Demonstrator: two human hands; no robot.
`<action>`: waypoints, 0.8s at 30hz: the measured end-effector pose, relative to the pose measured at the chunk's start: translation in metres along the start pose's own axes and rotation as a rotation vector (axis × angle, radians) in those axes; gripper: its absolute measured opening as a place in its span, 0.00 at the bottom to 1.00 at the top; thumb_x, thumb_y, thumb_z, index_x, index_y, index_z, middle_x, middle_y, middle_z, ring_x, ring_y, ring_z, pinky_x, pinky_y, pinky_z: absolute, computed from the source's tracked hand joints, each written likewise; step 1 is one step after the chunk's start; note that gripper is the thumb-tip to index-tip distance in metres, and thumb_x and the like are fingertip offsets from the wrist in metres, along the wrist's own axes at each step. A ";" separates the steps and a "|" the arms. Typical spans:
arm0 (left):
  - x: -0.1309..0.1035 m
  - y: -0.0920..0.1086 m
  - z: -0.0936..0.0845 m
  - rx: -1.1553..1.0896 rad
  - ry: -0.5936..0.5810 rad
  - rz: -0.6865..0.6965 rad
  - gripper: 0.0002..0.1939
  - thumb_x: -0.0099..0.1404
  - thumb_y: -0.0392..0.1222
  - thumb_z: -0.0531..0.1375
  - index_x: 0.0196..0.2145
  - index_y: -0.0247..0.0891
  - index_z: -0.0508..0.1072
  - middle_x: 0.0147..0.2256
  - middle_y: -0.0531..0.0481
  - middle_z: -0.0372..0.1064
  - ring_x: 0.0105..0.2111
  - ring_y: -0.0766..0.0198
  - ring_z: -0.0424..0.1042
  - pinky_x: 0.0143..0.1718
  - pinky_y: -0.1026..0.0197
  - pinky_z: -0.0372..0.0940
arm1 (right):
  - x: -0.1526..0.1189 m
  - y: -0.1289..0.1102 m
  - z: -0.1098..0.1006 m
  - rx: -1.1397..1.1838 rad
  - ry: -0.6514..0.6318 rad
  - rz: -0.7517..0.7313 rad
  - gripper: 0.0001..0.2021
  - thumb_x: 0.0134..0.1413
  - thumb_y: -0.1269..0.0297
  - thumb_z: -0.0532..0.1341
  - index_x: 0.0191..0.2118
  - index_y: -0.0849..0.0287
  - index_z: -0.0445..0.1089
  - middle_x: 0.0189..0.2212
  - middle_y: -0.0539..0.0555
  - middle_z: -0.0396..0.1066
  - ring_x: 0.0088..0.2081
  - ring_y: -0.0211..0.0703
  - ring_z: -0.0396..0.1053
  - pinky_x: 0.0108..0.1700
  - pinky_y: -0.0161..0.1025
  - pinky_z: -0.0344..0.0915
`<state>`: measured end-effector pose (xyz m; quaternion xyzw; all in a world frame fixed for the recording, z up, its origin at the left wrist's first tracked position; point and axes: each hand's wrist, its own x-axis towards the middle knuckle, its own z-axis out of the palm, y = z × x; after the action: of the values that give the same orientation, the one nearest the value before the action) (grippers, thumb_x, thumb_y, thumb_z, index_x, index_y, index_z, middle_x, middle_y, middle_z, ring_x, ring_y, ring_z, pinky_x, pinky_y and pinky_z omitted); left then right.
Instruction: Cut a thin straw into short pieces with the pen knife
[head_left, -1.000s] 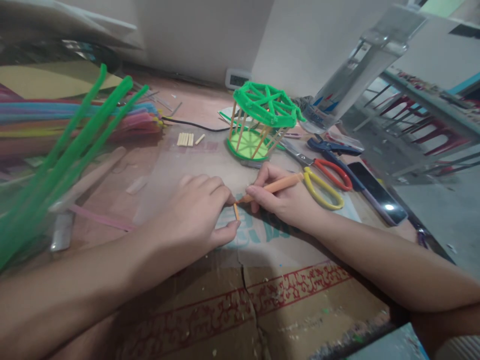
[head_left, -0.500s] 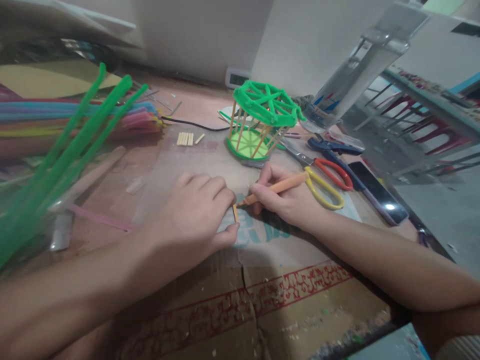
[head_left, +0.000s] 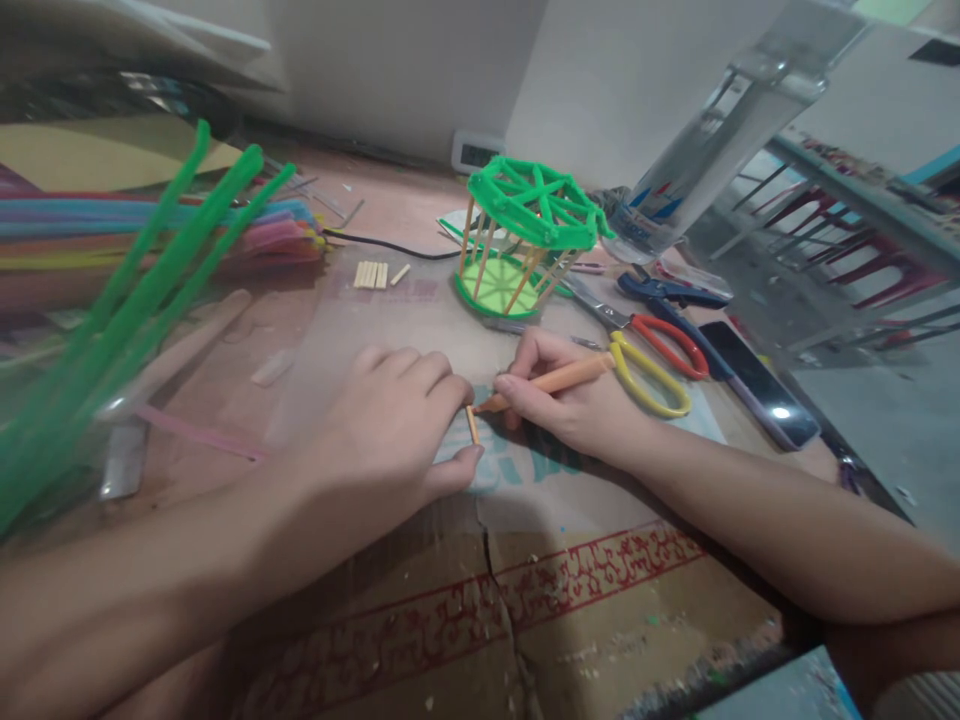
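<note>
My left hand rests on the translucent sheet, gripping a short thin stick by its two ends between thumb and fingers. The stick is orange on part of its surface. Pinched in my right hand is an orange marker, its tip at the stick's upper end. Behind the hands stands a round frame with a green fuzzy top, thin wooden posts and a green base. Several short pale sticks lie side by side behind my left hand, with a single one beside them.
Scissors with red and yellow handles, blue-handled pliers and a phone lie at the right. A clear bottle stands behind them. Green fuzzy stems rise at the left by coloured bundles. A small digital display sits at the wall.
The marker's tip has shifted slightly left, onto the stick, and its back end sits a little lower. My left hand still holds the stick in place.
</note>
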<state>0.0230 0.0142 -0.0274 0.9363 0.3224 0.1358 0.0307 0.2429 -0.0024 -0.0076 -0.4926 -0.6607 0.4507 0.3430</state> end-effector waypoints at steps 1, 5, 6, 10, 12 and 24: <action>0.000 0.000 0.000 -0.001 0.008 0.001 0.13 0.68 0.51 0.62 0.40 0.39 0.78 0.37 0.46 0.75 0.40 0.49 0.72 0.43 0.49 0.55 | 0.000 0.000 0.000 0.006 -0.001 0.000 0.20 0.58 0.52 0.73 0.30 0.55 0.64 0.21 0.48 0.74 0.23 0.37 0.69 0.25 0.33 0.62; 0.000 -0.001 0.001 -0.030 0.023 0.006 0.13 0.67 0.51 0.62 0.39 0.38 0.78 0.37 0.46 0.75 0.40 0.49 0.72 0.42 0.49 0.56 | 0.000 0.000 0.001 0.036 0.003 0.012 0.20 0.58 0.50 0.73 0.31 0.55 0.63 0.21 0.47 0.74 0.22 0.37 0.70 0.25 0.34 0.63; 0.000 -0.001 0.001 -0.039 0.025 0.006 0.13 0.67 0.51 0.62 0.40 0.38 0.78 0.37 0.46 0.75 0.40 0.49 0.73 0.43 0.49 0.56 | 0.000 0.000 0.001 0.041 0.002 0.013 0.20 0.58 0.50 0.73 0.31 0.55 0.64 0.21 0.47 0.74 0.22 0.37 0.70 0.25 0.34 0.63; 0.002 0.000 0.001 -0.058 -0.012 -0.032 0.14 0.66 0.51 0.63 0.40 0.38 0.78 0.37 0.46 0.76 0.40 0.48 0.74 0.43 0.49 0.58 | 0.001 0.000 0.001 0.019 -0.008 -0.003 0.21 0.57 0.49 0.73 0.31 0.55 0.64 0.22 0.48 0.74 0.23 0.38 0.70 0.25 0.34 0.63; 0.004 0.000 0.000 -0.077 -0.041 -0.062 0.14 0.65 0.51 0.64 0.41 0.38 0.79 0.37 0.46 0.76 0.41 0.48 0.74 0.43 0.48 0.59 | 0.001 0.000 0.001 -0.010 0.004 -0.012 0.21 0.58 0.49 0.73 0.31 0.55 0.64 0.22 0.48 0.74 0.24 0.38 0.70 0.26 0.34 0.63; 0.007 0.001 -0.002 -0.096 -0.070 -0.113 0.14 0.63 0.51 0.65 0.40 0.39 0.78 0.37 0.45 0.75 0.42 0.48 0.74 0.43 0.49 0.61 | -0.002 -0.002 0.000 0.013 -0.083 0.039 0.21 0.59 0.51 0.72 0.29 0.55 0.62 0.19 0.47 0.73 0.22 0.37 0.70 0.24 0.32 0.62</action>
<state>0.0279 0.0177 -0.0241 0.9183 0.3665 0.1162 0.0946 0.2425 -0.0041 -0.0057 -0.4842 -0.6615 0.4817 0.3097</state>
